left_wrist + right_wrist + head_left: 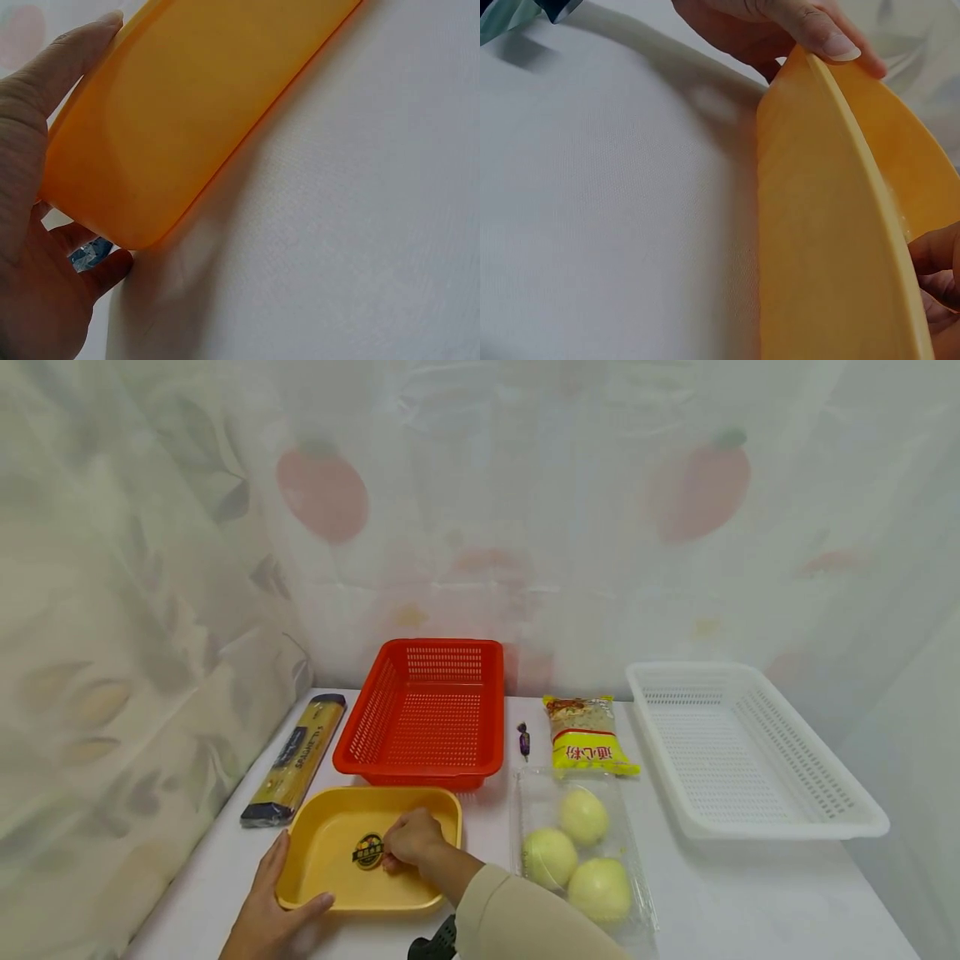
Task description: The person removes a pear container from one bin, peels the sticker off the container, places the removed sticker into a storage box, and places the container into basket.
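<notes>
A yellow plastic tray (330, 877) stands at the near left of the table. My left hand (273, 902) grips its near left corner, thumb over the near rim and fingers round the outside, as the left wrist view (45, 150) confirms for the hand. Inside the tray lies a round black and gold sticker (367, 852) on the floor. My right hand (414, 839) reaches in from the right with curled fingers and seems to pinch the sticker's right edge. The fingertips' contact is partly hidden. In the right wrist view, curled fingers (937, 255) show behind the tray wall.
Behind the tray stands a red basket (450, 718); a spaghetti pack (300, 760) lies left. To the right are a clear box (633, 868) with three pale round items, a yellow pasta bag (588, 735), a small purple wrapped candy (523, 741) and a white basket (705, 822).
</notes>
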